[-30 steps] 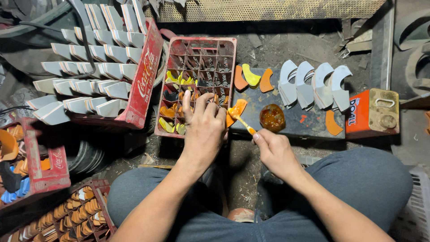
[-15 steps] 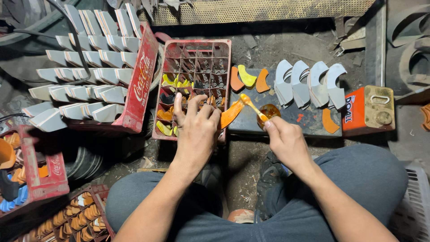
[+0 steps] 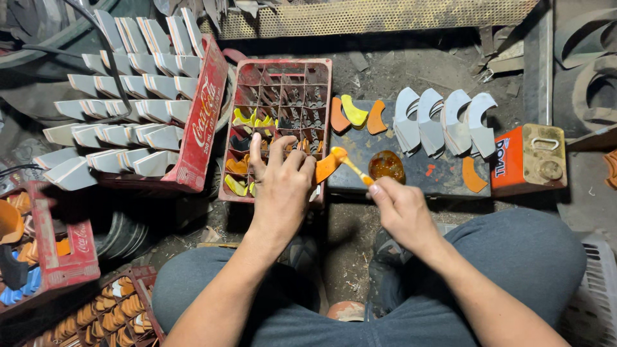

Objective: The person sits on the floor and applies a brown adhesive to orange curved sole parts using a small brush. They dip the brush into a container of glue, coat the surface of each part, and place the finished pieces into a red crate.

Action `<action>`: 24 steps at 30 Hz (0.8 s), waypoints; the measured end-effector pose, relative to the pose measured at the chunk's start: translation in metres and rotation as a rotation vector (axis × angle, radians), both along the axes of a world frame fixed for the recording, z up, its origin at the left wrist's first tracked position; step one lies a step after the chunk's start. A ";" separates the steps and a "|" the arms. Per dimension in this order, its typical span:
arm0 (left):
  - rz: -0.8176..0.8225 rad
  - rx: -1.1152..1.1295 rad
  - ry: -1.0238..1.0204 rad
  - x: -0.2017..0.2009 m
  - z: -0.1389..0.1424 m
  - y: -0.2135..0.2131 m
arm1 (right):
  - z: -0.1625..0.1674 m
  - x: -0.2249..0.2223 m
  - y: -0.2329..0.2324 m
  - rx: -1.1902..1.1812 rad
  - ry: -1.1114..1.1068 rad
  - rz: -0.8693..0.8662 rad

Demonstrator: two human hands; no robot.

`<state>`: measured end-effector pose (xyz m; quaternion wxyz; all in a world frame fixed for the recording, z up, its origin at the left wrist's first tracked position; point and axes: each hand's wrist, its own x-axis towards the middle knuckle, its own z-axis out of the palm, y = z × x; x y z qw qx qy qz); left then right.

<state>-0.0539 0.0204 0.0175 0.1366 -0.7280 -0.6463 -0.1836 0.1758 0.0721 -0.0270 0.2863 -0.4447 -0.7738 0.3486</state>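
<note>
Centrally, the left hand (image 3: pixel 283 186) pinches an orange curved piece (image 3: pixel 326 167) over the edge of the red crate (image 3: pixel 280 65), while the right hand (image 3: pixel 402 209) grips a yellow-handled brush (image 3: pixel 352 168), its tip touching the piece, near the amber glue pool (image 3: pixel 386 166) on the dark slab (image 3: pixel 424 175).
</note>
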 end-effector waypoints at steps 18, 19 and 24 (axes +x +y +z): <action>0.027 0.002 0.050 0.000 -0.005 0.000 | -0.015 -0.012 -0.012 -0.092 0.046 -0.045; 0.021 -0.003 0.038 -0.001 -0.005 0.000 | -0.015 -0.012 -0.011 -0.096 0.035 -0.053; 0.009 -0.027 0.002 -0.002 -0.001 -0.001 | -0.012 -0.005 -0.002 -0.078 -0.024 -0.154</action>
